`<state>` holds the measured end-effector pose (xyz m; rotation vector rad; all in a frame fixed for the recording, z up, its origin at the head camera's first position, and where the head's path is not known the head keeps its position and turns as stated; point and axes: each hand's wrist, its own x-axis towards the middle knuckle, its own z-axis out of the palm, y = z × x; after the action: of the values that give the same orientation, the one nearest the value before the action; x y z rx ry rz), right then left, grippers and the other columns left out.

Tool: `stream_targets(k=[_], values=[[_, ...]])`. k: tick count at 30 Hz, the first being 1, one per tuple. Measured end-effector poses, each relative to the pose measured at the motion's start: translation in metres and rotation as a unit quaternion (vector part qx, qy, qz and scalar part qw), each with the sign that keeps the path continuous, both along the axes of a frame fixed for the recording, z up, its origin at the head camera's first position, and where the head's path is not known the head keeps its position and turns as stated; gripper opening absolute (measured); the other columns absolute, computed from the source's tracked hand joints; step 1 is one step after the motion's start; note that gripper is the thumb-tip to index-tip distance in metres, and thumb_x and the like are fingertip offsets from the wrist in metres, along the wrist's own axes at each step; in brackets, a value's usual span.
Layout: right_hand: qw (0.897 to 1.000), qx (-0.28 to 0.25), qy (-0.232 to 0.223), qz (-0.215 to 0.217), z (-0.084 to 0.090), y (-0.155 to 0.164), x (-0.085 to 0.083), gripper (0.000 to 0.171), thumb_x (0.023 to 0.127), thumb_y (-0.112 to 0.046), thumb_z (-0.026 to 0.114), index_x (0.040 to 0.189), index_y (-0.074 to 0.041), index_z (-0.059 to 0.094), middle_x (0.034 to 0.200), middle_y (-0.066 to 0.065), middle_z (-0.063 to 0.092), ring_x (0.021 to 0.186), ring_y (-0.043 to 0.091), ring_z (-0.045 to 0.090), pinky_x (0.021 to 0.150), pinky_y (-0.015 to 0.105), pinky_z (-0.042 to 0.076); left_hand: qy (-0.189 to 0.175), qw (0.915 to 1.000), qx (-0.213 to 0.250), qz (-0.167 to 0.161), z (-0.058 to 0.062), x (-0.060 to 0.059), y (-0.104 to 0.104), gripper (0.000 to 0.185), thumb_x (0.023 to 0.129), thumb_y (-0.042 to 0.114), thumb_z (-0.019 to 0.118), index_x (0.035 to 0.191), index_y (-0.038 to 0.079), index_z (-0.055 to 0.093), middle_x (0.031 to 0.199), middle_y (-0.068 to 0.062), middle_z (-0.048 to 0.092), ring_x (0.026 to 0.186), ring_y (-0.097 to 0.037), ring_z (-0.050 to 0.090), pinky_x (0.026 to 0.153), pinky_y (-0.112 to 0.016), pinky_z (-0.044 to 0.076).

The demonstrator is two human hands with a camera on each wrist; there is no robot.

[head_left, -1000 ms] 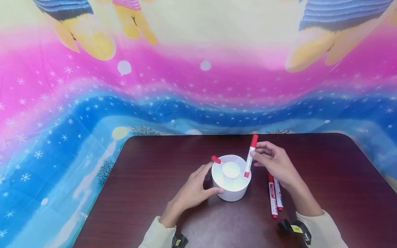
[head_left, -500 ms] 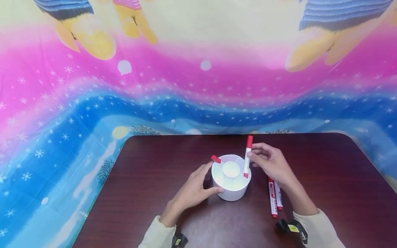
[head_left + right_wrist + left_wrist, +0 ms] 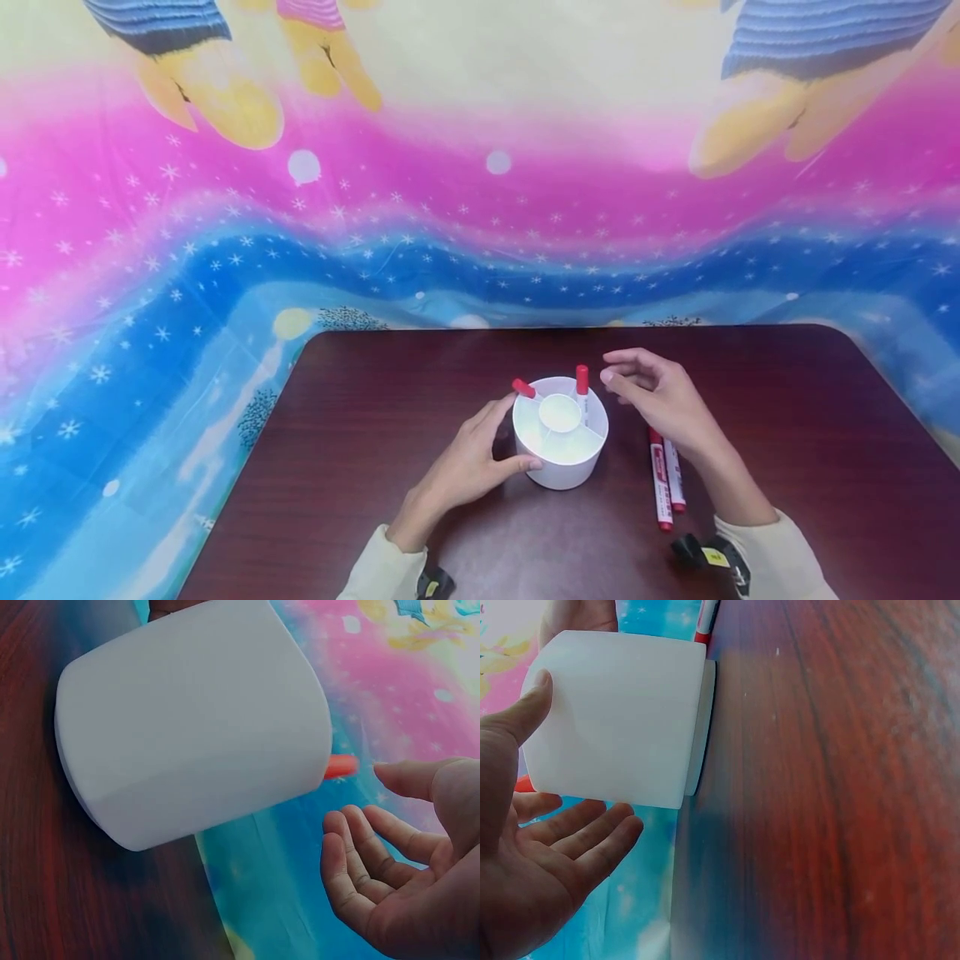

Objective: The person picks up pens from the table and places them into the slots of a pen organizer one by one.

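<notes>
A round white pen holder with a central cup and divided outer compartments stands upright on the table. My left hand holds its left side, thumb at the near wall and fingers round the far left; the left wrist view shows the thumb on the white wall. One red-capped marker leans in the left rear of the holder. Another marker stands in the right rear compartment, red cap up. Just right of it, my right hand hovers with fingers loosely bent and nothing between them, apart from the cap.
Two red-and-white markers lie side by side on the dark wooden table, below the right hand and right of the holder. A colourful printed cloth hangs behind the table's far edge.
The right hand has brought its marker left, lowered it into the holder's right rear compartment and let it go. The left hand has stayed on the holder.
</notes>
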<state>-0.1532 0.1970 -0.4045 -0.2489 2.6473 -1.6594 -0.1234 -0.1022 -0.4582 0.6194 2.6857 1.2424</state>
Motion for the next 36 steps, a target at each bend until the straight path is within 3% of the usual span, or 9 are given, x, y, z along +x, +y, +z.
stream_targets(k=[8, 17, 25, 36], values=[[1.0, 0.013, -0.002, 0.006, 0.003, 0.011, 0.003, 0.043, 0.105, -0.027, 0.071, 0.14, -0.003, 0.064, 0.125, 0.023, 0.073, 0.096, 0.001, 0.073, 0.084, 0.024, 0.064, 0.0, 1.0, -0.001, -0.001, 0.0, 0.0, -0.001, 0.108, 0.086, 0.057, 0.087, 0.171, 0.023, 0.03, 0.166, -0.001, 0.048, 0.148, -0.021, 0.053, 0.119, -0.049, 0.051], [1.0, 0.026, -0.002, -0.003, 0.003, 0.036, 0.013, 0.043, 0.106, -0.024, 0.07, 0.143, -0.002, 0.063, 0.125, 0.023, 0.073, 0.094, -0.003, 0.072, 0.082, 0.021, 0.064, 0.029, 0.9994, 0.019, 0.003, 0.004, -0.002, -0.007, 0.113, 0.082, 0.05, 0.093, 0.17, 0.019, 0.029, 0.147, -0.002, 0.058, 0.123, -0.018, 0.068, 0.109, -0.044, 0.058], [1.0, 0.009, 0.012, -0.007, -0.007, 0.055, 0.019, 0.041, 0.105, -0.017, 0.071, 0.141, 0.002, 0.062, 0.104, -0.022, 0.071, 0.092, -0.002, 0.074, 0.081, 0.021, 0.065, 0.01, 0.9997, 0.023, -0.004, 0.003, 0.0, -0.007, 0.108, 0.085, 0.052, 0.09, 0.17, 0.022, 0.031, 0.152, -0.002, 0.056, 0.126, -0.021, 0.067, 0.11, -0.045, 0.058], [1.0, -0.001, -0.018, -0.008, -0.017, 0.074, 0.028, 0.046, 0.107, -0.02, 0.068, 0.143, 0.007, 0.058, 0.103, -0.019, 0.073, 0.094, -0.001, 0.075, 0.079, 0.023, 0.065, 0.026, 0.9996, 0.009, -0.011, 0.001, 0.0, -0.004, 0.102, 0.087, 0.05, 0.089, 0.169, 0.027, 0.033, 0.155, 0.0, 0.056, 0.136, -0.017, 0.059, 0.117, -0.046, 0.053]])
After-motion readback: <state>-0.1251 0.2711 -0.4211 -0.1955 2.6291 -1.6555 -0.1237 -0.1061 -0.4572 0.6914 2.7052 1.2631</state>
